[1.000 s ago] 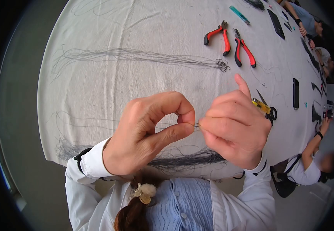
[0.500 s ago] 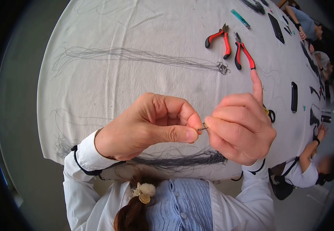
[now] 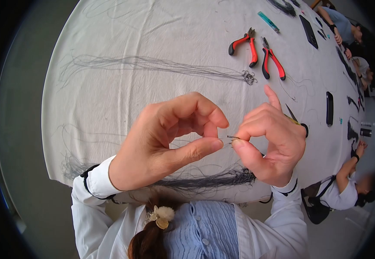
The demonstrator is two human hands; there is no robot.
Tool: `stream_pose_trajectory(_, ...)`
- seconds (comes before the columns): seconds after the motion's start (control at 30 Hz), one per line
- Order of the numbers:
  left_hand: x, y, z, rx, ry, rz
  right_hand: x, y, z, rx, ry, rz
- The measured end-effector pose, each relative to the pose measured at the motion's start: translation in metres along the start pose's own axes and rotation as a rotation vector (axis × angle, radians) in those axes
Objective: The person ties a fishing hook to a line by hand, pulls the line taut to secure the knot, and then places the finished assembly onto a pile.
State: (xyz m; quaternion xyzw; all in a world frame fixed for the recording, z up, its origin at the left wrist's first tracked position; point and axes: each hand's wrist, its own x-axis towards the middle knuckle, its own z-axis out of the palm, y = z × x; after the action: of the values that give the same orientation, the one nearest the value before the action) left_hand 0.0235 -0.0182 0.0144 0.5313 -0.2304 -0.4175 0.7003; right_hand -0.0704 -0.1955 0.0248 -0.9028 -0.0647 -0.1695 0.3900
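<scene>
Head view: two bare hands up over a white cloth-covered table (image 3: 96,99). Right hand (image 3: 271,140) has thumb and index pinched tight on one small dark metal piece (image 3: 231,137), in the gap between the hands. Its long axis runs nearly sideways, free end pointing at the left hand (image 3: 170,142). That one's thumb and index stand apart in a wide C; can't tell if the curled fingers have any thread.

Counting the rest: two red-and-black-handled pliers (image 3: 246,46) side by side, tips pointing away from the wearer, one teal plastic stick-shaped tool (image 3: 268,22) beyond them, and one long thin bundle of dark threads (image 3: 153,63) with curly dark hooks bunched at its right end. One thicker black thread bundle (image 3: 209,181) lies nearer the wearer, also running sideways.
</scene>
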Motion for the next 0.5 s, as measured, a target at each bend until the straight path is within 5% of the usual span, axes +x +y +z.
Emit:
stream_pose_trajectory(0.13, -0.0023, 0.0018, 0.0020, 0.380, 0.036, 0.149, -0.0008, -0.0010, -0.0008, 0.070, -0.039, 0.053)
stream_pose_trajectory(0.2, -0.0029, 0.0014, 0.0026, 0.803, 0.064, 0.418, -0.0015, -0.0011, -0.0006, 0.102, -0.053, 0.080)
stream_pose_trajectory(0.33, -0.0028, -0.0041, 0.0054, 1.048, 0.091, 0.664, -0.0027, -0.0003, -0.0004, 0.246, -0.125, 0.193)
stream_pose_trajectory(0.5, -0.0030, -0.0062, 0.0081, 1.138, 0.069, 0.664, -0.0042, 0.0016, 0.0003, 0.403, -0.171, 0.293)
